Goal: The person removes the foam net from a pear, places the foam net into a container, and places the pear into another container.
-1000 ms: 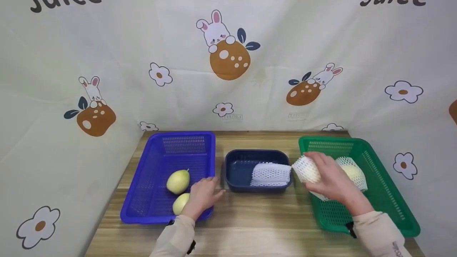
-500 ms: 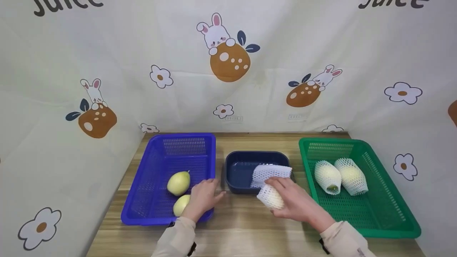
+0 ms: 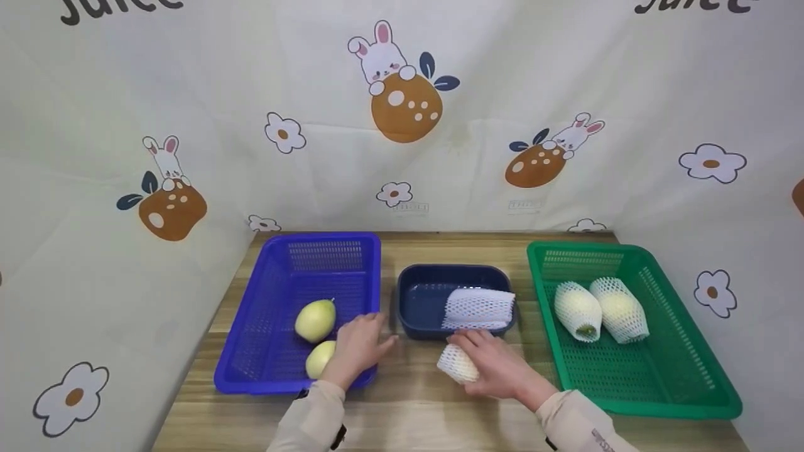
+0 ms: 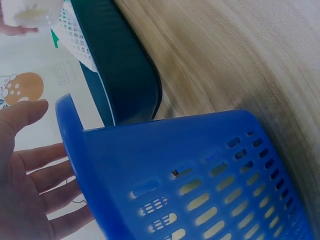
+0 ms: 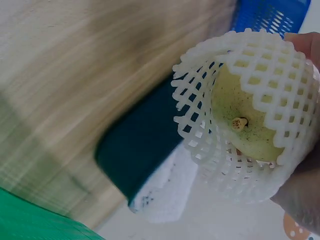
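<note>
My right hand (image 3: 496, 367) grips a pear in a white foam net sleeve (image 3: 458, 364) over the wooden table, just in front of the navy box (image 3: 424, 326). The right wrist view shows the pear's stem end (image 5: 241, 122) through the net's open end. My left hand (image 3: 360, 345) lies at the right rim of the blue basket (image 3: 242, 333), its fingers loosely extended beside the rim in the left wrist view. Two bare yellow-green pears sit in that basket: one (image 3: 315, 320) in full sight, the other (image 3: 319, 360) partly hidden by my left hand.
White foam net sleeves (image 3: 480, 307) lie in the navy box's right half, reaching over its rim. A green basket (image 3: 647, 376) at the right holds two netted pears, one (image 3: 578, 312) left of the other (image 3: 619, 311). A printed curtain (image 3: 471, 157) encloses the table.
My right hand has carried the netted pear leftward and down, from over the green basket to in front of the navy box. My left hand has stayed at the blue rim.
</note>
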Motion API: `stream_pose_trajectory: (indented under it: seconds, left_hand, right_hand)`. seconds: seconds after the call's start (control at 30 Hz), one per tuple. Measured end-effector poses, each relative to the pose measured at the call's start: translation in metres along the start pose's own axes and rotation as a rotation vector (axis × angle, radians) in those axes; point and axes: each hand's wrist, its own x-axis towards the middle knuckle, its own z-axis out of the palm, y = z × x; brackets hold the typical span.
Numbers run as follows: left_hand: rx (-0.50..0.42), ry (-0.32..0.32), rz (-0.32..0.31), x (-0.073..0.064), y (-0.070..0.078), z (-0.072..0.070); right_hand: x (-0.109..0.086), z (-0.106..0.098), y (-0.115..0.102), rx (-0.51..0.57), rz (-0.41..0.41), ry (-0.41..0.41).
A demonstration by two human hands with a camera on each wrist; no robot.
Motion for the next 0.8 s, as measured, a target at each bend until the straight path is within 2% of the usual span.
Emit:
stream_pose_trajectory:
  seconds: [0.3, 0.5, 0.8]
  left_hand:
    - [0.0, -0.005, -0.005, 0.0, 0.0, -0.001]
    - [-0.004, 0.002, -0.004, 0.0, 0.001, -0.001]
    - [-0.004, -0.024, -0.01, 0.001, 0.0, -0.001]
  right_hand:
    - [0.004, 0.02, 0.01, -0.039, 0.008, -0.026]
    - [0.004, 0.027, 0.013, -0.028, 0.021, -0.065]
    - [0.003, 0.037, 0.018, -0.028, 0.045, -0.09]
